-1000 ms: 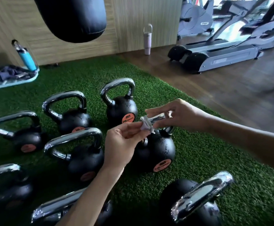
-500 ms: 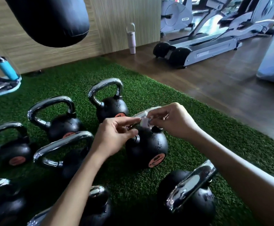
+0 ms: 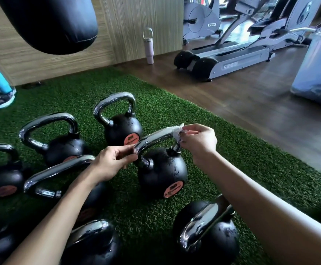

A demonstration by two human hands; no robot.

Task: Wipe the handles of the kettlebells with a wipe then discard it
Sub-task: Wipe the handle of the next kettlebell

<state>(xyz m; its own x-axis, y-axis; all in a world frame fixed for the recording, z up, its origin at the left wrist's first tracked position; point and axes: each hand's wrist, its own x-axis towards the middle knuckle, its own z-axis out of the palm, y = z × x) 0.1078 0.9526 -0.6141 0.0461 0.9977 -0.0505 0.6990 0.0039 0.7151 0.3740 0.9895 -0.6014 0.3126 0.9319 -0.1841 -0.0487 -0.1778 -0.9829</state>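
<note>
Two hands: yours, both on one kettlebell (image 3: 161, 173) handle (image 3: 152, 138).
Left hand (image 3: 111, 163): fingers clamped on handle's left bend.
Right hand (image 3: 199, 144): fingers pinch wipe (image 3: 177, 131) against handle's right bend.
Kettlebell: near turf (image 3: 222, 165) right edge.

Green turf (image 3: 222, 165) beside dark wood floor (image 3: 251, 106); wood-panel wall (image 3: 136, 18); black punching bag (image 3: 56, 22) hanging; treadmill (image 3: 232, 58); pale bottle (image 3: 148, 47) against wall.

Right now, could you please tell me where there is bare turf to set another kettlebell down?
The widest bare turf lies right of the middle kettlebell, where the right hand holds the wipe, up to the wooden floor. Another patch runs between the rear kettlebell and the wall. Left of the left hand, the kettlebells stand crowded.
</note>
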